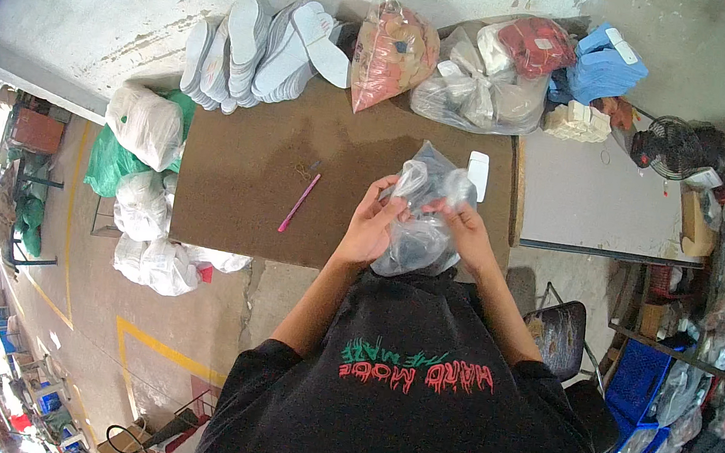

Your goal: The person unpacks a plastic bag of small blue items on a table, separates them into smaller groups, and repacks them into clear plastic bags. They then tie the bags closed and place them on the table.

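A see-through plastic bag [415, 251] with grey, dark contents stands at the table's near edge, close in front of my body. On its left side, my left hand [372, 221] is closed, thumb and fingers pinching the gathered plastic near the top. My right hand [470, 235] grips the bag's upper right side, its fingertips smeared by motion. Plastic folds hide what exactly lies inside. Just beyond my right hand lies a white flat object [477, 176]. A pink pen [299, 203] rests on the brown tabletop [252, 155] to the left.
Stacks of light grey insoles [244, 48] line the wall, beside a bag of orange-pink pieces [394, 50] and a bag of white items [483, 95]. Blue stacked pieces [602, 70] and a black fan [675, 145] are far right. White bags [145, 124] crowd the table's left side.
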{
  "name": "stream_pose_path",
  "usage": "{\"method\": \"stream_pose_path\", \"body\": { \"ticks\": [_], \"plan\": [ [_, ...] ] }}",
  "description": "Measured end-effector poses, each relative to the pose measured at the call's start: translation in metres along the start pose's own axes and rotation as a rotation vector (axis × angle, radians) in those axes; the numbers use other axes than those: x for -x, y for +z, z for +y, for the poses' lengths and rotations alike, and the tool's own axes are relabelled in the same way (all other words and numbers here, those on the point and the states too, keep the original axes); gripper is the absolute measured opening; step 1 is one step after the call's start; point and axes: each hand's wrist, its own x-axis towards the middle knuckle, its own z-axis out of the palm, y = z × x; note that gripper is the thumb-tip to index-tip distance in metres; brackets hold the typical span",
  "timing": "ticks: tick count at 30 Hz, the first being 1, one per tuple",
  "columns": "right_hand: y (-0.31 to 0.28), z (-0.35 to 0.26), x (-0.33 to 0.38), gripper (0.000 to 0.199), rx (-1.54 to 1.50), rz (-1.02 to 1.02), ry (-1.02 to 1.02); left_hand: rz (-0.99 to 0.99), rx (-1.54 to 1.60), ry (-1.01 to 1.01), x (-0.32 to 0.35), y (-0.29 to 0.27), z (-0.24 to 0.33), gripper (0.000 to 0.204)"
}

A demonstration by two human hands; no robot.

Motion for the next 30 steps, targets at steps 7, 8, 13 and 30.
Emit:
{"method": "stream_pose_path", "body": {
  "ticks": [7, 8, 13, 30],
  "plan": [
    [0.007, 0.015, 0.006, 0.023, 0.618, -0.324, -0.028, -0.168, -0.828, -0.138, 0.002, 0.018, 0.0, 0.041],
    [0.004, 0.013, 0.007, 0.023, 0.709, -0.385, -0.151, -0.189, -1.114, -0.046, 0.002, 0.019, 0.001, 0.046],
    [0.001, 0.002, 0.011, 0.039, 0.04, -0.283, 0.296, -0.27, -1.452, 0.138, 0.005, 0.027, -0.009, 0.069],
    [0.028, -0.028, 0.017, 0.021, 0.722, 0.01, -0.199, 0.042, -1.5, 0.085, -0.004, 0.014, -0.012, 0.04]
  ]
}}
